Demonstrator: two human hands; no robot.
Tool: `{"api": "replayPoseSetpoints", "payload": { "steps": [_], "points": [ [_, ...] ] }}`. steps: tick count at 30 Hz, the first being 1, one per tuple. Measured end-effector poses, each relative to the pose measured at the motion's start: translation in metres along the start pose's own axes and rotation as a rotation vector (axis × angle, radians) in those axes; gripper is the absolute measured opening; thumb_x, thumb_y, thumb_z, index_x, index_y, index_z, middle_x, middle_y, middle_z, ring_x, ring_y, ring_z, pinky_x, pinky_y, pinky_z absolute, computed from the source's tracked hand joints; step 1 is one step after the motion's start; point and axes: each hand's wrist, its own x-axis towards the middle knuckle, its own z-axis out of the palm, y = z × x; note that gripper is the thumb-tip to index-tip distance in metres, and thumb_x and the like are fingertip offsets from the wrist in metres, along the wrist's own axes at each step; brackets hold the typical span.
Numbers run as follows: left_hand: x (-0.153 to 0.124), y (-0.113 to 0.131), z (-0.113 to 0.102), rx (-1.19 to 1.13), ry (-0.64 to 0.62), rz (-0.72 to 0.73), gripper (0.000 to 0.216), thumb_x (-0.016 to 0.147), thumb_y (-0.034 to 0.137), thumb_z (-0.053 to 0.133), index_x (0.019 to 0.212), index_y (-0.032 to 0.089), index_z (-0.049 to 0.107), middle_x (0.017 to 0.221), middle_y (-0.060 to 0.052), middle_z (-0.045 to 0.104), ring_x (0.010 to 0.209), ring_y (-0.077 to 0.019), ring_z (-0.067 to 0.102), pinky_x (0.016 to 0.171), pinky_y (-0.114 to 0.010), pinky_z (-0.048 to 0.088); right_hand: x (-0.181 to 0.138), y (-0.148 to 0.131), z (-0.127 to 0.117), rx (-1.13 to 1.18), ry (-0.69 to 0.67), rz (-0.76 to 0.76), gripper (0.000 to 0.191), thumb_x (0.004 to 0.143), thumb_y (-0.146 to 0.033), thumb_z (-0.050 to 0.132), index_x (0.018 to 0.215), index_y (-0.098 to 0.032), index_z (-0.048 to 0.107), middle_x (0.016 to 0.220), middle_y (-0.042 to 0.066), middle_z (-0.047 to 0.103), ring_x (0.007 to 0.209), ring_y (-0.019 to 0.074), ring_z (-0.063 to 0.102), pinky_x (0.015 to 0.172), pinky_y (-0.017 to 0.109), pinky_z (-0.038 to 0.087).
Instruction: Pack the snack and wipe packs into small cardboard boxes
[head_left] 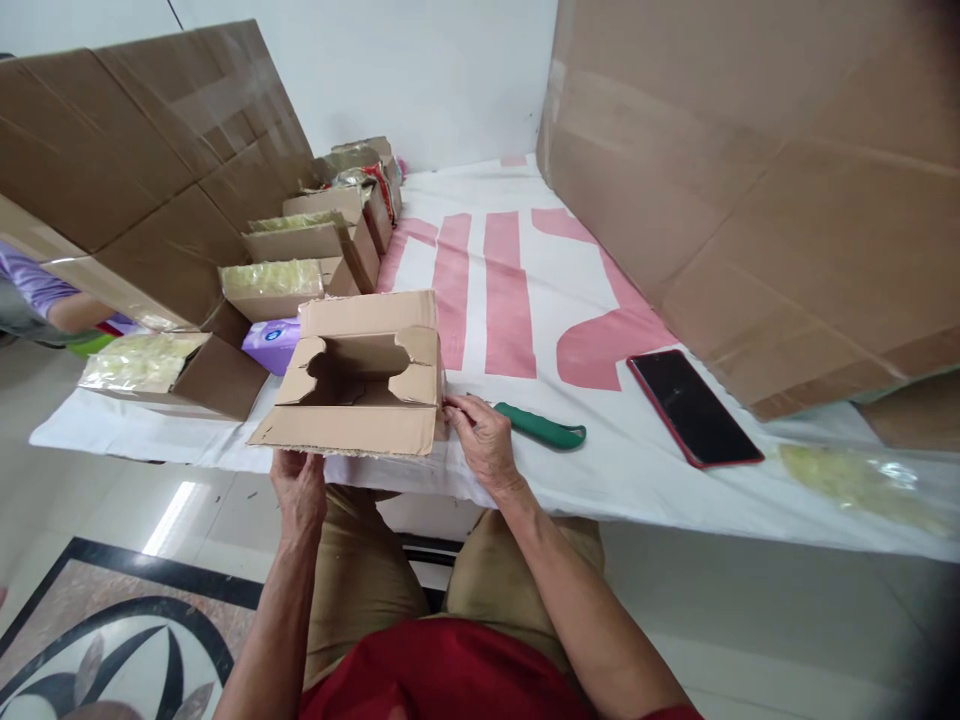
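A brown cardboard box (pixel 352 428) stands at the table's front edge with its top flaps spread and notched inner flaps partly over a dark opening. My left hand (pixel 298 488) grips it low on the near left side, the fingertips hidden beneath the front flap. At the lower right side, my right hand (pixel 484 440) is closed, thumb and fingers pinched against the box's edge. Just right of that hand lies a tool with a green handle (pixel 541 428); its other end is hidden by the hand, so I cannot tell its kind.
A dark phone with a red edge (pixel 694 408) lies at right, near a clear plastic bag (pixel 855 480). Small open boxes (pixel 225 380) and a purple pack (pixel 271 345) line the left side. Large cardboard panels (pixel 757 200) stand on both sides. Another person's sleeve (pixel 34 280) shows far left.
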Motion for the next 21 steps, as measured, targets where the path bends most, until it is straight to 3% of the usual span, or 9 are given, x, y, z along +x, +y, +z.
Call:
{"api": "replayPoseSetpoints", "payload": {
  "steps": [11, 18, 21],
  "points": [
    [0.003, -0.001, 0.006, 0.059, 0.010, -0.007, 0.039, 0.063, 0.032, 0.084, 0.097, 0.017, 0.074, 0.103, -0.010, 0.079, 0.107, -0.0275, 0.072, 0.108, -0.049, 0.053, 0.001, 0.007, 0.011, -0.026, 0.021, 0.061, 0.022, 0.098, -0.024, 0.059, 0.095, -0.025, 0.081, 0.092, 0.006, 0.082, 0.084, 0.0227, 0.077, 0.079, 0.034, 0.061],
    [0.009, 0.000, 0.008, 0.040, 0.030, -0.012, 0.037, 0.062, 0.030, 0.082, 0.097, 0.019, 0.072, 0.108, -0.010, 0.078, 0.116, -0.0289, 0.070, 0.111, -0.048, 0.051, -0.001, 0.004, 0.009, 0.008, 0.028, 0.042, 0.025, 0.098, -0.025, 0.059, 0.112, -0.025, 0.080, 0.122, 0.008, 0.077, 0.111, 0.0225, 0.074, 0.096, 0.035, 0.060],
    [0.011, 0.004, 0.009, 0.103, 0.004, 0.007, 0.033, 0.064, 0.024, 0.080, 0.096, 0.018, 0.073, 0.111, -0.011, 0.077, 0.123, -0.0305, 0.067, 0.115, -0.049, 0.048, 0.000, 0.005, 0.009, 0.015, 0.024, 0.050, 0.028, 0.097, -0.024, 0.059, 0.118, -0.024, 0.077, 0.117, 0.008, 0.080, 0.106, 0.0232, 0.076, 0.094, 0.036, 0.061]
  ]
}}
